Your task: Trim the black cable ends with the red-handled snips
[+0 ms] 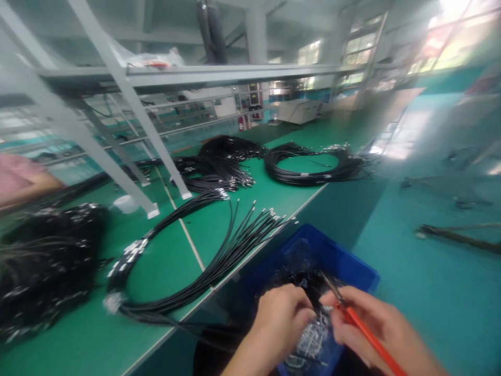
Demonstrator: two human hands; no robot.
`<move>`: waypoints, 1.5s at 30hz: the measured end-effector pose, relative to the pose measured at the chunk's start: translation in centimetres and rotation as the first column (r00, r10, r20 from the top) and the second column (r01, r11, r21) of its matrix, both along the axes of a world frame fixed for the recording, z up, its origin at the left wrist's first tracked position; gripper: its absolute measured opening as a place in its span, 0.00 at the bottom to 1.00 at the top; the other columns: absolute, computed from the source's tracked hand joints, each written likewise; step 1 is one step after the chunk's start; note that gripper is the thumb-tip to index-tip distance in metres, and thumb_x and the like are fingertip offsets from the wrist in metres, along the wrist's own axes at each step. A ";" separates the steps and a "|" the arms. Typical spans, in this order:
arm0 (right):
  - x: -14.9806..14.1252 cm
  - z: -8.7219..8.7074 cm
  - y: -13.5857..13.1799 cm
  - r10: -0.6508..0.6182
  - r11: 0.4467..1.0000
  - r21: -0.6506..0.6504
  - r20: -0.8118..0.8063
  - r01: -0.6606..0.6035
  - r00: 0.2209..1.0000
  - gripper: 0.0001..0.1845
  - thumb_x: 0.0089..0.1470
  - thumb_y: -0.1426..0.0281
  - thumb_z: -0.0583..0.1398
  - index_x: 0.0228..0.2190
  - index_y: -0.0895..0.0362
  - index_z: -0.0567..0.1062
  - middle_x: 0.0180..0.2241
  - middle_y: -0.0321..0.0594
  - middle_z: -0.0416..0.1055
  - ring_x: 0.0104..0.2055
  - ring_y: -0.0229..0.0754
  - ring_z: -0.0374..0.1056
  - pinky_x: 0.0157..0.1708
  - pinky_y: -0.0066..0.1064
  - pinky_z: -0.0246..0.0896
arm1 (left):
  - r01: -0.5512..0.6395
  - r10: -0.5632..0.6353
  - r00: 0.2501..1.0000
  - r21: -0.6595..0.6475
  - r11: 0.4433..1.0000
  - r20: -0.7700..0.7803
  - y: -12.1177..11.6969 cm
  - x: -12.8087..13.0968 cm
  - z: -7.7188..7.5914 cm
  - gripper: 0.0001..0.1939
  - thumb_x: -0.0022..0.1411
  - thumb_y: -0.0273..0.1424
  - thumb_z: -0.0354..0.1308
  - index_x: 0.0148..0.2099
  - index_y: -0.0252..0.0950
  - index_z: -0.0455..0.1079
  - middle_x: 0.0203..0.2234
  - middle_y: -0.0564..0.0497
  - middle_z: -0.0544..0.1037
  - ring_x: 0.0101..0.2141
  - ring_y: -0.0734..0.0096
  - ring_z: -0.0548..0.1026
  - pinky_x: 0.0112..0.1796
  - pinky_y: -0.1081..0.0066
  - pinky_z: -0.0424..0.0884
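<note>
My right hand [376, 324] is wrapped around red-handled pliers [370, 337], whose slim metal jaws point up and away from me. Close beside it, my left hand [279, 318] is closed with its fingers curled in; whatever may be in them is hidden. Both hands hover over a blue bin [348, 258]. Inside the bin lie clear plastic, dark pieces and a heap of small pale parts [313, 337], too blurred to name. A loop of black cables [219, 271] with whitish tips and labels lies on the bench to the left, its near strands running toward my lap.
The green bench [168, 277] carries another coiled cable bundle [301, 180], black cable piles [227, 149] and a dark heap [43, 266] at left. White shelf posts [152, 120] rise from it. A person's arm [39, 183] shows at the far left.
</note>
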State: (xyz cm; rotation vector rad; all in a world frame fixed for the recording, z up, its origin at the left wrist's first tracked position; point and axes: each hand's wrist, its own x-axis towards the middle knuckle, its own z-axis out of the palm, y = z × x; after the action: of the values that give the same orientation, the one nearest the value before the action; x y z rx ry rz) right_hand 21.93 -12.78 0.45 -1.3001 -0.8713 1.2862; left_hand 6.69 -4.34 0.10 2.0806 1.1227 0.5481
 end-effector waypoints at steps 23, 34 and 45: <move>1.6 -1.2 0.1 -0.178 0.983 0.038 -0.062 0.181 0.982 0.23 0.40 0.55 0.67 0.35 0.56 0.74 0.17 0.36 0.68 0.11 0.28 0.52 0.12 0.25 0.44 | -0.197 0.427 0.770 0.459 0.866 -0.475 5.5 -7.9 1.3 0.07 0.62 0.27 0.47 0.33 0.37 0.65 0.28 0.48 0.74 0.32 0.62 0.73 0.29 0.68 0.60; -0.9 -0.5 2.4 -0.265 0.946 0.152 -0.155 0.288 0.952 0.23 0.39 0.57 0.67 0.35 0.56 0.69 0.17 0.29 0.64 0.10 0.30 0.56 0.10 0.23 0.52 | -0.040 0.066 0.991 0.219 0.975 -0.114 4.6 -2.0 7.9 0.13 0.56 0.29 0.54 0.46 0.42 0.65 0.31 0.56 0.76 0.29 0.71 0.72 0.29 0.75 0.64; -1.3 0.9 1.0 -0.456 0.822 0.153 -0.399 0.549 0.795 0.19 0.43 0.67 0.67 0.38 0.54 0.68 0.25 0.31 0.69 0.21 0.34 0.63 0.21 0.26 0.59 | 0.081 -0.082 0.970 0.015 0.997 0.230 -0.7 2.4 5.0 0.08 0.60 0.32 0.54 0.31 0.39 0.74 0.24 0.52 0.73 0.29 0.68 0.70 0.31 0.73 0.63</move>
State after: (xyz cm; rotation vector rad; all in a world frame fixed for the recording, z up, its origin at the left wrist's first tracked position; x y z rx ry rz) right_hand 20.65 -11.82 1.39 -0.9616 -0.3782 0.8889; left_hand 9.06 -5.02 5.07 1.9978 0.8991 0.7322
